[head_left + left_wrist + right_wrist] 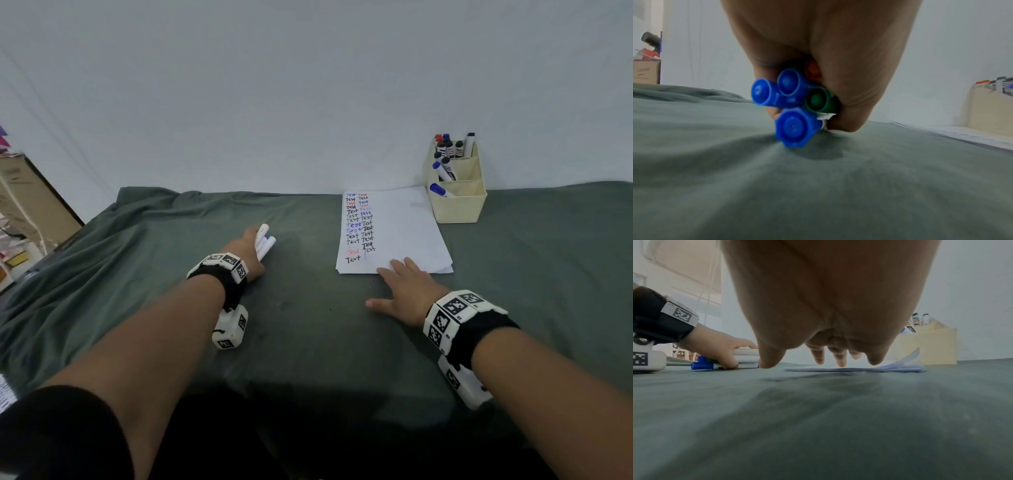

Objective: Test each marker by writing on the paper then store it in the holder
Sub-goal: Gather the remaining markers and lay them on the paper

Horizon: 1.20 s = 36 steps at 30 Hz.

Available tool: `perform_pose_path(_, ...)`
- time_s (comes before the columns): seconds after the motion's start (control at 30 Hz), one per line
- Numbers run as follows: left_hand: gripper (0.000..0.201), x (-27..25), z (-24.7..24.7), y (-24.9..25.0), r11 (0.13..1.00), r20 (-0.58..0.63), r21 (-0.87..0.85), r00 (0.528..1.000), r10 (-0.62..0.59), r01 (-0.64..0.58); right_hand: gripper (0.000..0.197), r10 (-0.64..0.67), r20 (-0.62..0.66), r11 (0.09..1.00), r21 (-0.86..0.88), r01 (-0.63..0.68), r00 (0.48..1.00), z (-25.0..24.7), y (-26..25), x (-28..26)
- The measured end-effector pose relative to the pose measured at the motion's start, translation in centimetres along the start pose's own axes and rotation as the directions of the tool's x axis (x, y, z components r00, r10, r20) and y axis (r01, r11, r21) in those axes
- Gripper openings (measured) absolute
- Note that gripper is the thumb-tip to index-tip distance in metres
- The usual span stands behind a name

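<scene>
At ten o'clock of the paper (394, 233) | left hand (246, 253) curled round a marker bundle (791, 104) on the cloth | right hand (400, 291) flat, fingers spread on the paper's near edge | holder (459, 202) at one o'clock, part filled | judged: between markers; next, draw one out and uncap it | left wrist view alone shows blue, green, orange caps.

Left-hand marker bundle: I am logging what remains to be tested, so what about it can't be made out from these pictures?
- Exact count: in the left wrist view the left hand wraps the markers; an orange cap is half hidden behind it.
- Cap colours in the head view: the hand covers them; only white barrels show.
- Labels: blurred, too small.
- Holder count: markers overlap.
</scene>
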State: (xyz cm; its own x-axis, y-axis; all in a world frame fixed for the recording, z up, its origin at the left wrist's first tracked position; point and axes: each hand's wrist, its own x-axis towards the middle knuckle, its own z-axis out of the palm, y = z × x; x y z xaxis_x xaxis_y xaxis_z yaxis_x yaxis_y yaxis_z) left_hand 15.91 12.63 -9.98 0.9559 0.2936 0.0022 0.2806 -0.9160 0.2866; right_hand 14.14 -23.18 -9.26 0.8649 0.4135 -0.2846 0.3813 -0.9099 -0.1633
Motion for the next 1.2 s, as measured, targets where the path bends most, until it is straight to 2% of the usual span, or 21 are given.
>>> perform_pose_path(0.17,0.082,-0.5,-1.0,1.0,0.999,-0.007,-0.030,1.000,0.015,-0.016,0.091,0.005,0.038,1.000,0.005,-0.005,0.999,0.1,-0.2,-0.2)
perform_pose_path(0.3,0.084,-0.4,-2.2,3.8,0.999,0.028,-0.005,0.999,0.040,-0.040,0.092,-0.002,0.009,0.999,0.038,0.002,1.000,-0.7,0.6,-0.6)
perform_pose_path(0.4,0.082,-0.6,-2.4,7.3,0.996,0.042,0.002,0.996,0.085,-0.085,0.092,0.047,-0.015,0.997,0.069,-0.046,0.999,-1.5,3.0,-1.2)
perform_pose_path(0.5,0.082,-0.7,-1.7,11.6,0.991,0.076,-0.016,0.988,0.137,-0.136,0.094,0.136,-0.037,0.991,0.018,-0.135,0.990,-2.0,6.6,-2.0)
perform_pose_path(0.6,0.082,-0.7,-0.3,16.6,0.984,0.152,-0.025,0.972,0.180,-0.178,0.096,0.230,-0.060,0.973,0.016,-0.229,0.971,-2.5,10.3,-2.8)
perform_pose_path(0.7,0.082,-1.0,1.3,21.2,0.975,0.177,-0.072,0.960,0.218,-0.208,0.097,0.318,-0.056,0.948,0.028,-0.317,0.946,-2.4,13.2,-3.7)
perform_pose_path(0.9,0.074,-1.4,3.3,28.4,0.960,0.220,-0.114,0.936,0.275,-0.256,0.100,0.406,0.016,0.911,0.075,-0.406,0.914,-1.1,14.3,-3.9)
perform_pose_path(1.03,0.062,-1.0,4.0,30.7,0.958,0.235,-0.199,0.938,0.254,-0.209,0.100,0.403,0.015,0.912,0.083,-0.403,0.915,-1.0,14.2,-3.7)
perform_pose_path(1.2,0.078,-0.4,5.2,31.1,0.972,0.228,-0.178,0.954,0.194,-0.155,0.101,0.390,0.035,0.916,0.086,-0.392,0.920,-1.1,14.7,-3.6)
